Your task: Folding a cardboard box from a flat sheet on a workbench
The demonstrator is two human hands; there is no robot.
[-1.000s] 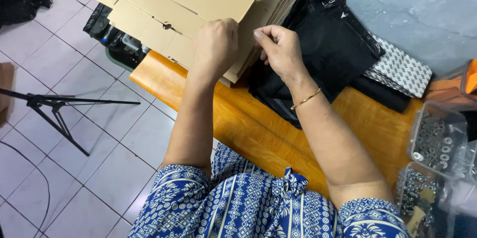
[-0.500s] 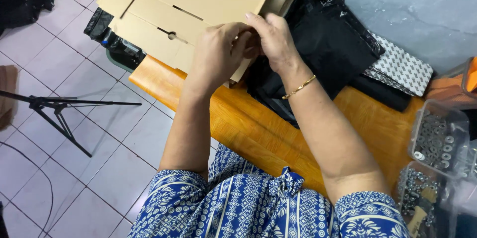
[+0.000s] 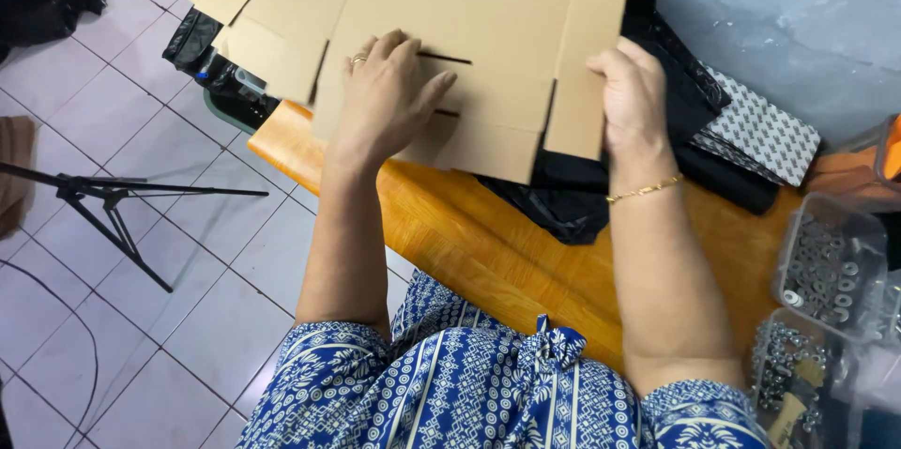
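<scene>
2 hands [image 3: 511,97] (palms down) atop flat cardboard sheet [image 3: 469,8]

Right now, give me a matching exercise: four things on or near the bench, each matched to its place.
1. flat cardboard sheet
2. black bags
3. clear tubs of metal washers
4. black tripod

a. on the tiled floor, far left
b. under both hands
c. bench's right end
d. beneath the cardboard

Pairs: 1-b, 2-d, 3-c, 4-a

Cardboard sheet [image 3: 469,45] — top cut off; black bags [image 3: 563,196] half-hidden beneath
</scene>
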